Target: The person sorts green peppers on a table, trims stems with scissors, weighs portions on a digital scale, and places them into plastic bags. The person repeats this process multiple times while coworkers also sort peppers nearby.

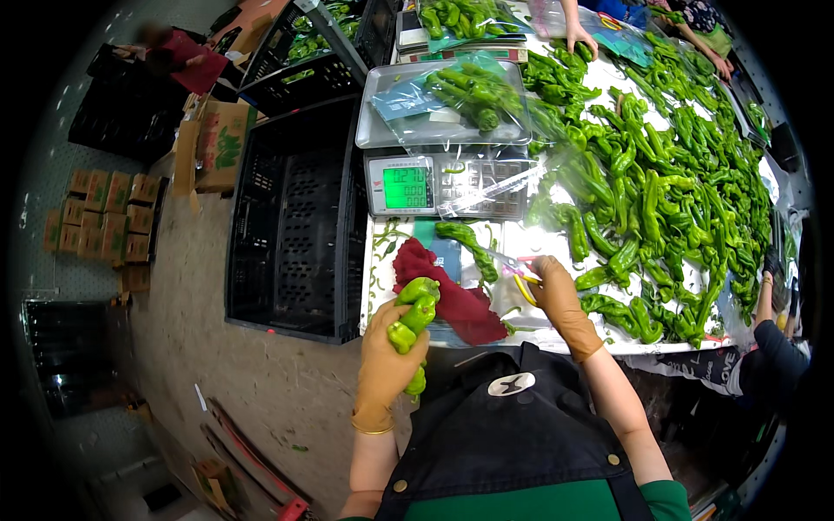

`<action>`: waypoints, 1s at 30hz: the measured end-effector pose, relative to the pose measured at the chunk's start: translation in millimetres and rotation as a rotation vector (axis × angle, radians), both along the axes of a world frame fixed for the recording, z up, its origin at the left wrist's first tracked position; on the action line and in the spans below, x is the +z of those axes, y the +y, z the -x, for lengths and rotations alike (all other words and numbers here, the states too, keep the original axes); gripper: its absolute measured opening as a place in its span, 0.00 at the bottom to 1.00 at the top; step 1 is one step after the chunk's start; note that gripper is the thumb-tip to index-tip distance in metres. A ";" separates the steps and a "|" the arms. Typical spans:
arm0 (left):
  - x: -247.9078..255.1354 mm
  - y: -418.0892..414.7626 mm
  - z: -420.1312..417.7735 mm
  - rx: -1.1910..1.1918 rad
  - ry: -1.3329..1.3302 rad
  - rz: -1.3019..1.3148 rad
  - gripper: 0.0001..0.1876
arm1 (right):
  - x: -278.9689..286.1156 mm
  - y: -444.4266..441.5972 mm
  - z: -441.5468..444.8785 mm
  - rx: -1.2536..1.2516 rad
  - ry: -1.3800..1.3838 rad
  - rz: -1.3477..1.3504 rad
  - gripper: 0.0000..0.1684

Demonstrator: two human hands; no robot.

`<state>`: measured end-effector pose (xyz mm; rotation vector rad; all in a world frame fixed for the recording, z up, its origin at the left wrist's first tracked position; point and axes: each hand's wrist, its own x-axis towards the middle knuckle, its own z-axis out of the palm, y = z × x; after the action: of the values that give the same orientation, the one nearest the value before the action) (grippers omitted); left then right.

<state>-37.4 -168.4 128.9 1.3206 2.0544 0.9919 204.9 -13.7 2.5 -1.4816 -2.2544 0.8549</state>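
My left hand [386,361], in a tan glove, is closed around several green peppers [417,314] in front of the table's near edge. In my gloved right hand [561,301] is a pair of scissors with yellow handles [525,291], their blades pointing left over the table. Beneath the blades lies a long green pepper [464,236]. A dark red cloth [449,303] rests between my hands. Beyond it stands a digital scale [446,185] with a lit green display. On its metal pan [381,138] lies a clear plastic bag of green peppers [479,98].
A large heap of green peppers [651,195] covers the table's right side. A black plastic crate [293,228] stands against the left edge. Other people's hands [580,40] reach in at the far side and right. Stacked cardboard boxes [104,211] stand on the floor at left.
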 end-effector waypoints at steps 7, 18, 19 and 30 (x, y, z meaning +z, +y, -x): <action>2.8 8.2 -8.6 -0.065 0.164 0.013 0.19 | 87.0 -26.7 45.1 0.215 0.338 -0.085 0.13; -7.7 2.3 -5.8 -0.125 -0.031 -0.044 0.20 | 110.4 -33.1 71.4 -0.036 0.672 0.111 0.07; -7.9 1.2 -4.7 -0.108 -0.098 -0.059 0.20 | 98.5 -24.1 66.1 -0.070 0.622 0.104 0.15; -3.1 22.0 -0.2 0.020 -1.272 -0.100 0.28 | 100.0 -7.6 49.8 -0.042 0.855 0.715 0.18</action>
<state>-37.3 -146.5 125.8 0.4095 1.0224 1.4201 155.1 -21.3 102.5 -1.0340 -1.3214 1.9478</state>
